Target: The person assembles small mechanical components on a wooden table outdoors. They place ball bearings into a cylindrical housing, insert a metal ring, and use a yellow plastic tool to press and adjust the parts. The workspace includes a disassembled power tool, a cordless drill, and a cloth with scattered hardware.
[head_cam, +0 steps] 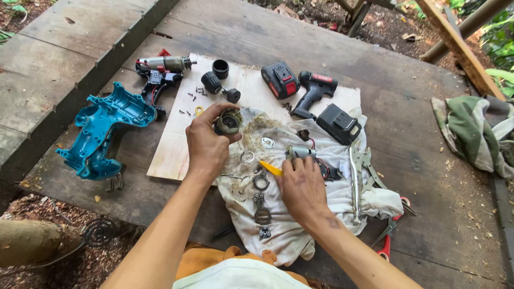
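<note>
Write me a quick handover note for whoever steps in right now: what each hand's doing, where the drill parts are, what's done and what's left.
Left hand: holds a round gearbox housing above the stained white cloth.
Right hand: rests on the cloth, pinching a yellow tool.
Parts: rings and gears lie in a row on the cloth; small motor just past the right hand; teal drill shell far left; screws on the board.
Done: drill opened, shell off, gear parts laid out.
Left: the housing is still in hand and nothing is reassembled.
</note>
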